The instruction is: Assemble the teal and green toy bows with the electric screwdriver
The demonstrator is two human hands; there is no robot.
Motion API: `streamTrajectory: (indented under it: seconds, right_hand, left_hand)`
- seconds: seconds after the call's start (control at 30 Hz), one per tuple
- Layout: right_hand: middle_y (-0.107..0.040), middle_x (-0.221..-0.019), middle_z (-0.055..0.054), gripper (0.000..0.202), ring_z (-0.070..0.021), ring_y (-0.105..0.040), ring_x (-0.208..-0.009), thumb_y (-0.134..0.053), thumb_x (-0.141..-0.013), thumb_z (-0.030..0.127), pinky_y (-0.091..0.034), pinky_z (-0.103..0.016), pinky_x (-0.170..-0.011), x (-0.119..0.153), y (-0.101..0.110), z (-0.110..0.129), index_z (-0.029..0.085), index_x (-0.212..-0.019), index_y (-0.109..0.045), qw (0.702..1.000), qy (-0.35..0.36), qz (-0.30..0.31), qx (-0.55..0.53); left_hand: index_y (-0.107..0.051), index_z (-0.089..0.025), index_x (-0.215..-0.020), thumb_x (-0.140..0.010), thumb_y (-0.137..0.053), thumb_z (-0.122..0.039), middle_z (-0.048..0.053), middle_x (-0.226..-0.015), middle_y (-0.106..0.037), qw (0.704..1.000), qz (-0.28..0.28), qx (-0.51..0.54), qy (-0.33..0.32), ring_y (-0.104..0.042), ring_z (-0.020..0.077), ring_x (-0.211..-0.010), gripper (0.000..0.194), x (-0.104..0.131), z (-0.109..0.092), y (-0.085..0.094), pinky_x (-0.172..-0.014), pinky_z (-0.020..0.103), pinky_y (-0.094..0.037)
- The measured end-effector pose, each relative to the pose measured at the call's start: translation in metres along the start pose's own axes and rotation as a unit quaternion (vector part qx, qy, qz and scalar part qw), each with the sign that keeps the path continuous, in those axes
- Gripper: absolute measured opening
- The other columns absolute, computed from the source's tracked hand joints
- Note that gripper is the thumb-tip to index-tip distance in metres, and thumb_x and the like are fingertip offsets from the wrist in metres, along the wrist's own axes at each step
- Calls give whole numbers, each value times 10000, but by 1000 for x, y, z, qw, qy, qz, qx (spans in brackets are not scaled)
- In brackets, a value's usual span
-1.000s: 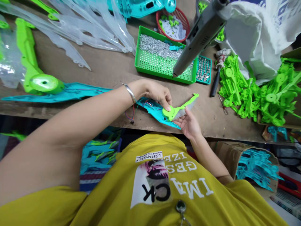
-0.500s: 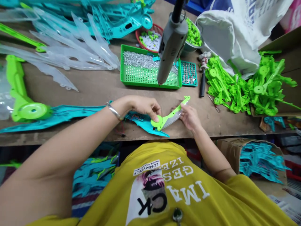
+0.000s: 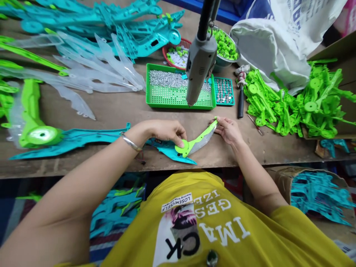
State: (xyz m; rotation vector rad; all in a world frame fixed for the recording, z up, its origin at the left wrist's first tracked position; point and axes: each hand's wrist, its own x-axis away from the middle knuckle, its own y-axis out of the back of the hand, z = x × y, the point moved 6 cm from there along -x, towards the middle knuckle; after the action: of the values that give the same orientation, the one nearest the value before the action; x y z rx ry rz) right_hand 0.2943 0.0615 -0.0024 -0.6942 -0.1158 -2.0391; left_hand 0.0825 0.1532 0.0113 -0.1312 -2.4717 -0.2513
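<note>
A bright green plastic arm (image 3: 200, 134) with a round disc end and a clear plastic blade (image 3: 204, 142) along its lower side lies over the right end of a long turquoise plastic piece (image 3: 91, 136). My left hand (image 3: 168, 131) has thumb and fingers closed at the disc, the thumb pressing on it. At the arm's upper tip, my right hand (image 3: 227, 129) pinches the green plastic. Toward the left, a larger green part (image 3: 33, 111) with a round hub sits on the turquoise piece. My left wrist and forearm hide some of that piece's middle.
An electric screwdriver (image 3: 201, 66) hangs above a green basket of screws (image 3: 180, 105). Beside it are a turquoise tray (image 3: 224, 104) of small metal parts and a black-handled tool (image 3: 240, 104). Green parts (image 3: 267, 100) are heaped right; clear blades (image 3: 111, 79) lie left.
The green arm's tip has swung down and left slightly, and my right hand has shifted from its side to the tip. My left thumb stays on the disc. The camera view has shifted slightly.
</note>
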Motion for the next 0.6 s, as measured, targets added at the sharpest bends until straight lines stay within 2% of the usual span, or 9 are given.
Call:
streamTrajectory:
  seconds: [0.17, 0.3, 0.37, 0.47, 0.53, 0.6]
  right_hand:
    - [-752, -713, 18, 486, -114, -693, -624, -1002, -469, 271, -615, -243, -639, -2, -10, 0, 175, -813, -672, 1000, -13, 24, 5]
    - [-722, -654, 40, 513, -108, -669, -589, -1010, -415, 296, -600, -231, -592, -2, -14, 0, 170, -781, -674, 1000, 5, 14, -9]
    - [-721, -658, 35, 495, -113, -669, -589, -1003, -442, 304, -604, -242, -598, -3, -14, 0, 170, -780, -668, 1000, 1, 15, -2]
    - [-716, -670, 10, 415, -123, -665, -597, -944, -600, 414, -602, -263, -612, -7, -10, 5, 174, -774, -654, 999, -6, 24, 44]
    - [-721, -725, -4, 382, -124, -658, -636, -864, -706, 498, -585, -254, -620, -10, -4, 22, 183, -804, -671, 994, 59, -12, 96]
    - [-742, -862, -14, 357, -122, -652, -727, -830, -744, 504, -574, -241, -674, -6, -3, 50, 202, -884, -701, 967, 190, -74, 152]
  left_hand:
    - [-756, -160, -1003, -679, -777, -491, 41, -939, -780, 1000, -10, -20, -2, -648, 174, -823, 463, 3, 2, 4, -763, 255, -482]
    - [-755, -166, -1017, -701, -765, -501, 44, -952, -788, 999, -7, -18, -27, -666, 182, -838, 460, 3, 2, 4, -746, 253, -480]
    - [-757, -167, -1026, -712, -763, -496, 52, -971, -792, 999, -5, -17, -33, -674, 191, -856, 455, 3, 3, 4, -747, 257, -486]
    - [-757, -168, -1033, -712, -766, -489, 54, -973, -793, 999, -11, -10, -33, -682, 199, -875, 454, 4, 4, 4, -759, 260, -497]
    - [-754, -169, -1037, -719, -763, -483, 48, -976, -792, 999, -22, -17, -34, -684, 198, -884, 447, 6, 3, 5, -766, 254, -499]
    - [-754, -166, -1037, -741, -749, -453, 47, -996, -792, 998, -41, -45, -32, -685, 195, -894, 413, 9, 1, 7, -771, 244, -493]
